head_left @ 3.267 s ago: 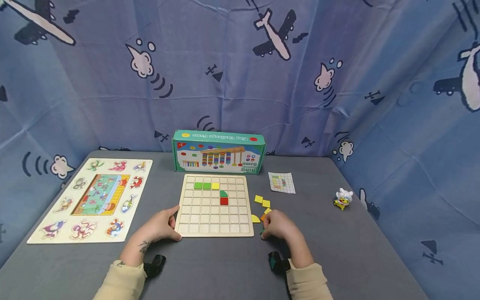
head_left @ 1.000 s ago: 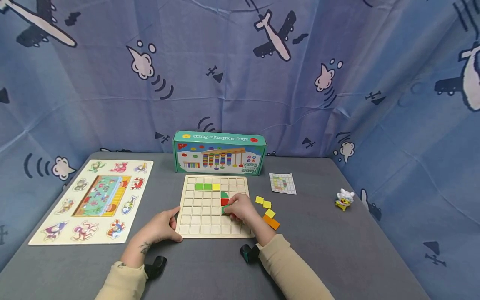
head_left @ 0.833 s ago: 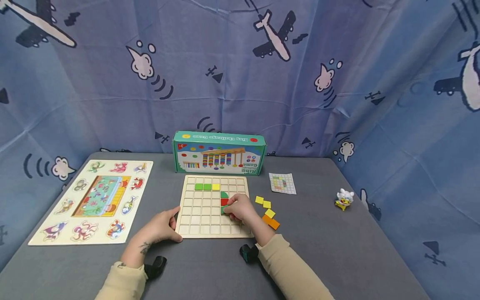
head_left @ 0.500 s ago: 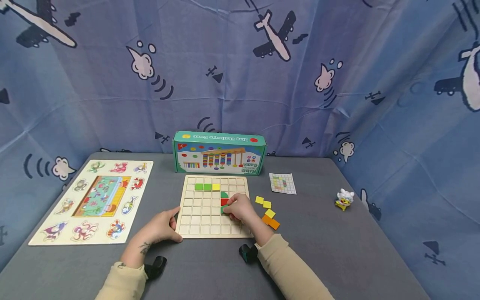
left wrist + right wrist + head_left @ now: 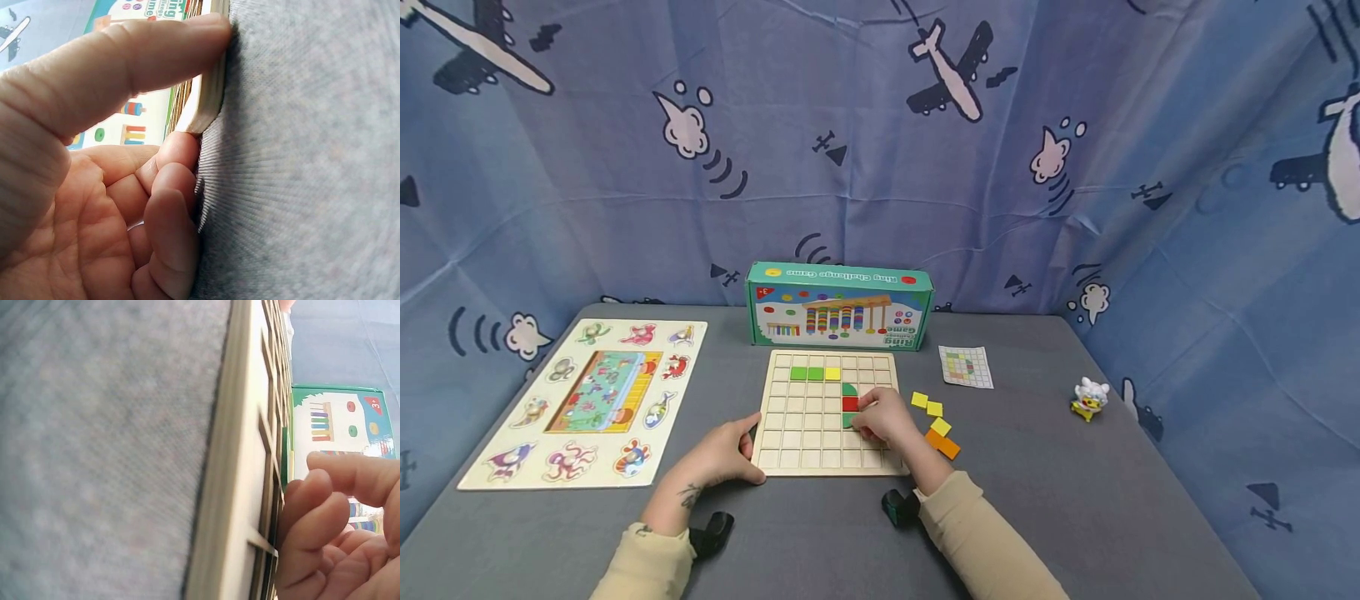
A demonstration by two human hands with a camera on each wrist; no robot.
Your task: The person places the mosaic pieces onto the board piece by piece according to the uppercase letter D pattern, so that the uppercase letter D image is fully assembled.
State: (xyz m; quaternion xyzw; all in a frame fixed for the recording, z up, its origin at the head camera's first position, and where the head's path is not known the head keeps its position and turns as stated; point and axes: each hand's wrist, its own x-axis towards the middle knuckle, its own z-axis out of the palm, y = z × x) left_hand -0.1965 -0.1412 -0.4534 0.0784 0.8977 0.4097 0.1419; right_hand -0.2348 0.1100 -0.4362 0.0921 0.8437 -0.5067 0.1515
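A square wooden grid board (image 5: 792,440) lies on the grey table. My left hand (image 5: 724,452) grips its near left corner, the thumb (image 5: 181,47) along the board's edge and the other fingers curled beside it. Over the right part of the board, my right hand (image 5: 889,418) has its fingertips right at a green rounded tile (image 5: 847,421), which lies in a cell below a red square tile (image 5: 849,403). In the right wrist view those fingers are loosely bent with nothing between them. Above the red tile sits a green quarter-circle tile (image 5: 847,389).
Two green tiles (image 5: 807,374) and a yellow tile (image 5: 832,374) fill a row farther up. Right of the board lie yellow squares (image 5: 919,400), orange tiles (image 5: 950,448) and a pattern card (image 5: 966,367). Around stand a game box (image 5: 839,308), an animal puzzle (image 5: 677,340) and a figurine (image 5: 1088,398).
My right hand has moved from the loose tiles onto the board, where a green rounded tile now lies below the red one. Its fingertips have just drawn slightly right. The left hand stays put.
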